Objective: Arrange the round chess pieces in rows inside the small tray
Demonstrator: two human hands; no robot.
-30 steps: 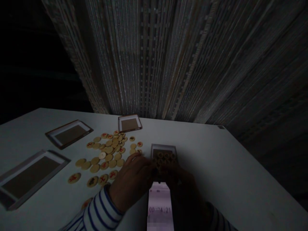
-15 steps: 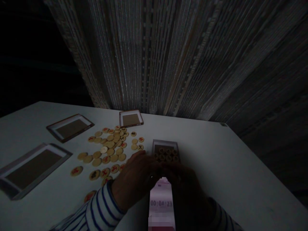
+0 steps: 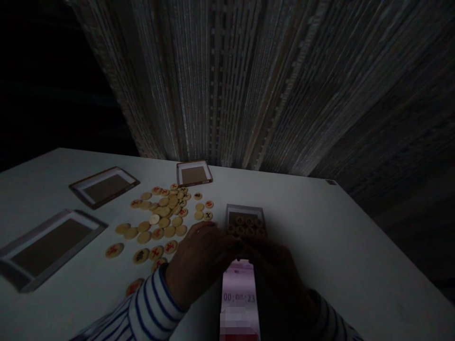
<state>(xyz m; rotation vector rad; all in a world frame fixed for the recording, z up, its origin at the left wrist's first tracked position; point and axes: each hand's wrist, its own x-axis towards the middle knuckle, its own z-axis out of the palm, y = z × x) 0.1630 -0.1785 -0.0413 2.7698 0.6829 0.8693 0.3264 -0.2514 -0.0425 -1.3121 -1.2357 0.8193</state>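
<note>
A small box (image 3: 245, 208) in front of me holds several round wooden pieces (image 3: 249, 221) in rows. My left hand (image 3: 203, 263) reaches over its near left side, fingers bent towards the near pieces. From the right, my right hand (image 3: 277, 265) meets it there, fingertips close together in deep shadow. Whatever either hand pinches is hidden. Below the hands lies a lit phone (image 3: 239, 289) with timer digits. Left of my left hand, many round pieces (image 3: 163, 210) are scattered, some with red or black characters, others plain.
Three shallow trays stand on the white table (image 3: 302, 213): one at the left edge (image 3: 53, 244), one behind it (image 3: 104, 187), one at the back (image 3: 194, 174). A striped curtain (image 3: 227, 85) hangs behind the table.
My right hand's fingers have shifted slightly and sit a little more extended along the box's near side. My left hand has barely moved.
</note>
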